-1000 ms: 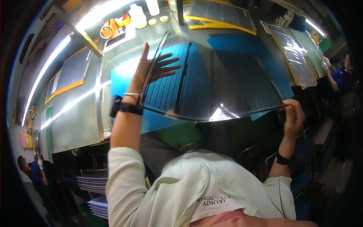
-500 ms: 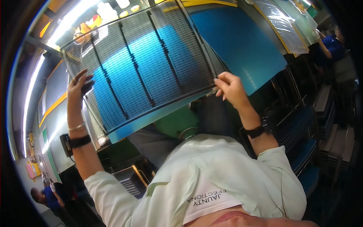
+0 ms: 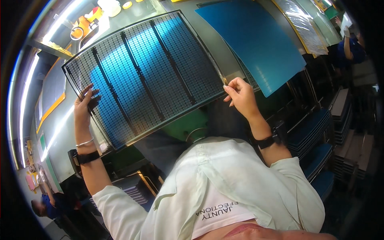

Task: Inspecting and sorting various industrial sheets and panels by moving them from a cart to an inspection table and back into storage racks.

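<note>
I hold up a large, thin, see-through sheet [image 3: 148, 72] printed with a fine black grid and three dark stripes. My left hand [image 3: 85, 105] grips its left edge, fingers spread over the film. My right hand [image 3: 239, 95] pinches its right edge between thumb and fingers. Behind the sheet a blue panel shows through. A second plain blue sheet [image 3: 260, 40] lies on the grey table [image 3: 212, 44] just beyond my right hand.
Stacks of dark and blue sheets [image 3: 316, 140] fill racks at the right. More stacked sheets [image 3: 132, 188] sit below my left arm. A person in blue [image 3: 350, 46] works at the far right, another [image 3: 52, 202] at the lower left. A yellow-framed film [image 3: 300, 24] lies further back.
The gridded sheet has tilted up from nearly flat to facing me, and it has come closer. Both hands kept their hold on its edges, and the right hand moved toward the middle of the view.
</note>
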Tool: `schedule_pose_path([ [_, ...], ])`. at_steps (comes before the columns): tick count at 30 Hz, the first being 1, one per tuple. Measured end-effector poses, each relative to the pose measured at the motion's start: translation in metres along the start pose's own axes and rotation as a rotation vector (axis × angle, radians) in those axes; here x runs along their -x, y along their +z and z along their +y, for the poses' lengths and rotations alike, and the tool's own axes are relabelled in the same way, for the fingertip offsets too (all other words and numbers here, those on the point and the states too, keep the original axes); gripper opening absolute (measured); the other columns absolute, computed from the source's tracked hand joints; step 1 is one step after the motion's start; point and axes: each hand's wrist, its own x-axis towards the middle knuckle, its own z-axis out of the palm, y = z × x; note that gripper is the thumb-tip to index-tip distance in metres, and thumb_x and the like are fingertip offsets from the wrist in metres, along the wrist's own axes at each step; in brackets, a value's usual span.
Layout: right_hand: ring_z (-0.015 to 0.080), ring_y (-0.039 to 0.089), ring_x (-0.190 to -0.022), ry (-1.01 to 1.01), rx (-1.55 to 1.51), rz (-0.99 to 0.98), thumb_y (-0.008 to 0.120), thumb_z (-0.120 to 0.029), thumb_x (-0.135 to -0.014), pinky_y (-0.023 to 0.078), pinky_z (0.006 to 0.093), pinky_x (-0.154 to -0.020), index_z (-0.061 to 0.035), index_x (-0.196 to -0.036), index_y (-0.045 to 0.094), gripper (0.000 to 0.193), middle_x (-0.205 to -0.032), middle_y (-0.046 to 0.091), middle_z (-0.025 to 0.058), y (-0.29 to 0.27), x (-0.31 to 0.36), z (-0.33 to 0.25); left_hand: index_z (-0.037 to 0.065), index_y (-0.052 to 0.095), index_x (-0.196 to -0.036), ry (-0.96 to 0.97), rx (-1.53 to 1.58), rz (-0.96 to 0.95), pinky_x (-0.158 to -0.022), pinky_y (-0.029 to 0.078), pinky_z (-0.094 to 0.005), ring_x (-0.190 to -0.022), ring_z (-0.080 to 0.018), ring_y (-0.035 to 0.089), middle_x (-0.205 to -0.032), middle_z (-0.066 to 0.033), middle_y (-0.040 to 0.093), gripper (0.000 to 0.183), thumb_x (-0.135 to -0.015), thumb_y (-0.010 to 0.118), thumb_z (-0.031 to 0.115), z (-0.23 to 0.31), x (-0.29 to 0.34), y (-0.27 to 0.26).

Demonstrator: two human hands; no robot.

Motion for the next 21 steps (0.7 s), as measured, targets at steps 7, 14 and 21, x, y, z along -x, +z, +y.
schedule_pose_path([
  [7, 0.0106, 0.059, -0.054, -0.002, -0.088, 0.008, 0.057, -0.005, -0.085, 0.047, 0.0222, -0.044, -0.0024, -0.075, 0.047, 0.014, -0.065, 0.056, 0.0049, -0.001, 0.001, 0.001, 0.006, 0.054, -0.117, -0.042, 0.02, -0.015, -0.067, 0.051, -0.0247, -0.081, -0.0195, 0.064, -0.1, -0.0112, 0.063, 0.03, -0.09, 0.055, 0.02, -0.004, -0.005, -0.001],
  [14, 0.0094, 0.055, -0.052, -0.039, -0.069, 0.009, 0.055, -0.003, -0.086, 0.046, 0.0219, -0.046, -0.0034, -0.076, 0.044, 0.015, -0.063, 0.049, 0.0026, 0.015, -0.001, 0.014, 0.008, 0.042, -0.13, -0.227, -0.028, 0.186, -0.069, 0.051, -0.0288, -0.084, -0.019, 0.06, -0.105, -0.012, 0.059, 0.056, -0.082, 0.066, 0.022, -0.018, -0.065, -0.019],
  [21, 0.0083, 0.054, -0.051, -0.081, -0.061, 0.019, 0.053, -0.003, -0.087, 0.047, 0.0213, -0.046, -0.0038, -0.077, 0.043, 0.014, -0.065, 0.047, 0.0021, 0.004, 0.005, 0.014, 0.01, 0.043, -0.128, 0.203, -0.878, 0.571, -0.092, 0.042, -0.0361, -0.109, -0.033, 0.053, -0.114, -0.019, 0.058, 0.067, -0.069, 0.075, 0.012, -0.023, -0.098, 0.017],
])
